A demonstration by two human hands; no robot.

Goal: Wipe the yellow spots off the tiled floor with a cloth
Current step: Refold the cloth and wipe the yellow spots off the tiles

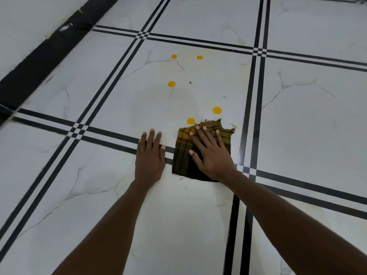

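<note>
Several round yellow spots mark the white tiled floor [123, 92]: two at the far edge [199, 57], one in the middle [171, 84], and two near the cloth [217, 110]. A folded olive and yellow checked cloth [182, 155] lies flat just below the nearest spot [190, 121]. My right hand [210, 153] presses flat on the cloth with fingers spread. My left hand [150, 155] rests flat on the bare tile to the cloth's left, fingers together, holding nothing.
Black double lines [111, 139] divide the floor into large squares. A black skirting strip [49, 50] runs along the wall at the upper left. A small dark speck [190, 82] lies near the middle spot.
</note>
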